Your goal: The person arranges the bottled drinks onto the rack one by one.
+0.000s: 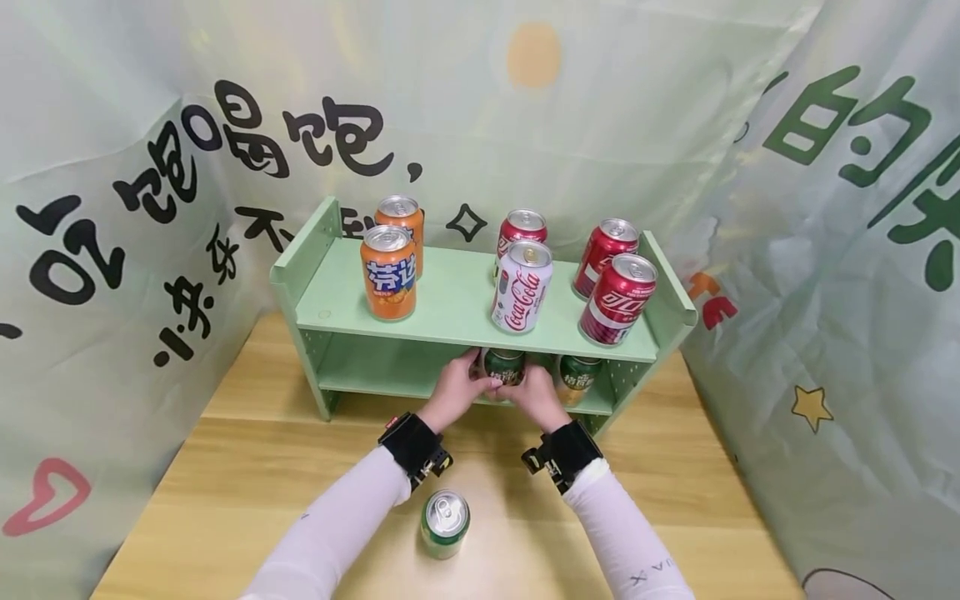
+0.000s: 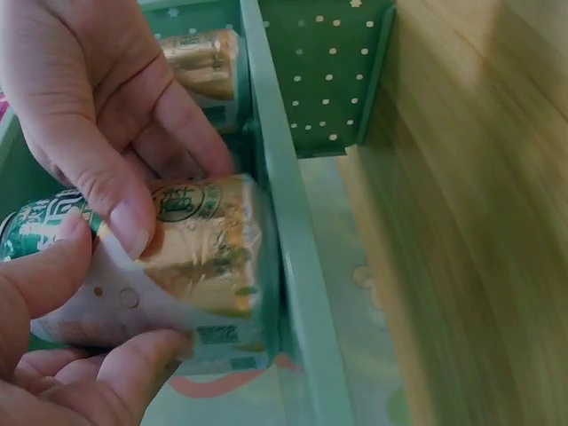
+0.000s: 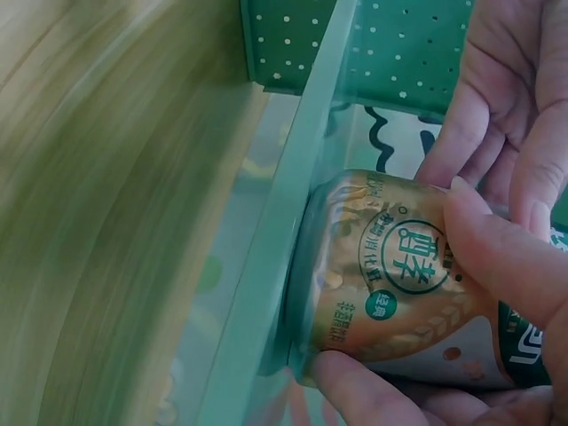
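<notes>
On the lower level of a light green two-tier shelf, both my hands hold a green and gold can. My left hand grips its left side and my right hand its right side, thumbs on the front. In the right wrist view the can's gold lower part stands upright at the shelf board's front edge, its base touching or very near the board. Just to the right is a similar green and gold can. Another green-topped can stands on the table between my forearms.
The upper tier carries orange cans at left, a white Coca-Cola can before a red can near the middle, and red cans at right. Side panels bound the shelf. Printed cloth surrounds the wooden table.
</notes>
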Available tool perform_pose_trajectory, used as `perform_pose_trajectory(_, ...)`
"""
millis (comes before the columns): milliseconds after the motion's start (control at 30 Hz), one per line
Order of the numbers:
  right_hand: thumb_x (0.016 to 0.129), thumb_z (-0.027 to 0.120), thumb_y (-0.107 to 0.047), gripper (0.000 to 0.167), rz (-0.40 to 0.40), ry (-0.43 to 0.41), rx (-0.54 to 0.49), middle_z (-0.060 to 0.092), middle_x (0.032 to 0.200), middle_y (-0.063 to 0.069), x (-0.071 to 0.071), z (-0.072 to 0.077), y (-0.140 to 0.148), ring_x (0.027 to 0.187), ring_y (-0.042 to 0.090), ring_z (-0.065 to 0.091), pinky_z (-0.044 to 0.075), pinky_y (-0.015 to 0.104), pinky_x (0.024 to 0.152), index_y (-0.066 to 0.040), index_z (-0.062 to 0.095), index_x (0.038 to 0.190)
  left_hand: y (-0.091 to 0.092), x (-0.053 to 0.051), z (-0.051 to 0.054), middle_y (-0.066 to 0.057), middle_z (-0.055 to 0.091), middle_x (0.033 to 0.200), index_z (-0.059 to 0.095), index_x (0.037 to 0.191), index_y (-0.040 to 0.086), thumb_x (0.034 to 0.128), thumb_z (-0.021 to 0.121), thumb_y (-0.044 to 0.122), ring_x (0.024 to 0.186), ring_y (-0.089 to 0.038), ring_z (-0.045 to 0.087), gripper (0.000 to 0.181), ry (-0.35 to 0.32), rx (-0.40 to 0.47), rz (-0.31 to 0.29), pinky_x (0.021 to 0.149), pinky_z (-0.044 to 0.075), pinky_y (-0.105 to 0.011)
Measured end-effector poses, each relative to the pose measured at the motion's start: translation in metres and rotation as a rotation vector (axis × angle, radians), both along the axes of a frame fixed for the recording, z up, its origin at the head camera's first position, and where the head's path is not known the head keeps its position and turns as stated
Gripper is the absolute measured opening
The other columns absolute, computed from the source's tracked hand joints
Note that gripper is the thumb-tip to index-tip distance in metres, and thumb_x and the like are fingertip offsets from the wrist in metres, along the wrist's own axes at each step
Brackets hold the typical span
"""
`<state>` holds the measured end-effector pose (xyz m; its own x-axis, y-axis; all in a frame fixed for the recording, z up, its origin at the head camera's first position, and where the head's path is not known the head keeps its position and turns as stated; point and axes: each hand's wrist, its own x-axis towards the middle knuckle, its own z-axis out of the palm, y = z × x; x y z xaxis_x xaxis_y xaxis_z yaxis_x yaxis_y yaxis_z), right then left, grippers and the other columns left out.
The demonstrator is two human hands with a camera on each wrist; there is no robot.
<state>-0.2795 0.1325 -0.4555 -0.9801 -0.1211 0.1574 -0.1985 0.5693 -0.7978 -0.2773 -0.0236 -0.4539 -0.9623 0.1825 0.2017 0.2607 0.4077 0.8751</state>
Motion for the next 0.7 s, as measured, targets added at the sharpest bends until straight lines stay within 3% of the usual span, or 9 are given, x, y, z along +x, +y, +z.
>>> perform_pose_trajectory(200, 0.066, 0.084, -0.010, 0.073, -0.008, -0.036, -0.016, 0.060, 0.117, 0.024, -0.003, 0.004, 0.000, 0.107, 0.034, 0.058, 0.048, 0.043, 0.094, 0.002, 0.047, 0.128, 0.002, -0.005, 0.001, -0.022, 0.059, 0.122, 0.048, 0.133, -0.001, 0.0832, 0.071, 0.014, 0.106, -0.032, 0.061, 0.057, -0.021, 0.034, -0.014, 0.089, 0.052, -0.038)
perform_pose_trajectory(400, 0.075, 0.079, -0.010, 0.066, -0.005, -0.006, -0.032, 0.060, 0.115, 0.028, 0.004, -0.009, -0.002, 0.103, 0.034, 0.059, 0.051, 0.043, 0.086, 0.007, 0.044, 0.129, -0.002, 0.003, -0.014, -0.026, 0.052, 0.132, 0.039, 0.139, -0.005, 0.0832, 0.071, 0.009, 0.112, -0.036, 0.058, 0.066, -0.031, 0.094, -0.032, 0.091, 0.052, -0.037)
perform_pose_trajectory(467, 0.077, 0.076, -0.006, 0.063, 0.006, -0.025, -0.114, 0.059, 0.117, 0.030, 0.010, -0.011, -0.004, 0.104, 0.037, 0.059, 0.052, 0.044, 0.086, 0.008, 0.043, 0.129, -0.007, 0.009, -0.018, -0.027, 0.045, 0.137, 0.034, 0.141, -0.008, 0.0832, 0.070, 0.008, 0.117, -0.038, 0.054, 0.070, -0.059, 0.142, -0.049, 0.094, 0.050, -0.038)
perform_pose_trajectory(600, 0.081, 0.071, 0.000, 0.069, 0.022, -0.088, -0.352, 0.047, 0.130, 0.036, 0.016, -0.018, -0.003, 0.120, 0.044, 0.049, 0.046, 0.045, 0.098, 0.011, 0.031, 0.136, -0.019, 0.013, -0.023, -0.026, 0.036, 0.144, 0.031, 0.141, -0.009, 0.0834, 0.070, 0.007, 0.129, -0.039, 0.042, 0.071, -0.125, 0.196, -0.101, 0.102, 0.041, -0.042)
perform_pose_trajectory(700, 0.083, 0.069, -0.001, 0.076, -0.009, -0.107, -0.435, 0.039, 0.135, 0.039, 0.021, -0.022, -0.001, 0.127, 0.047, 0.041, 0.038, 0.047, 0.106, 0.013, 0.022, 0.140, -0.026, 0.013, -0.025, -0.023, 0.034, 0.146, 0.031, 0.142, -0.006, 0.0828, 0.071, 0.008, 0.132, -0.036, 0.039, 0.072, -0.176, 0.188, -0.140, 0.106, 0.037, -0.042)
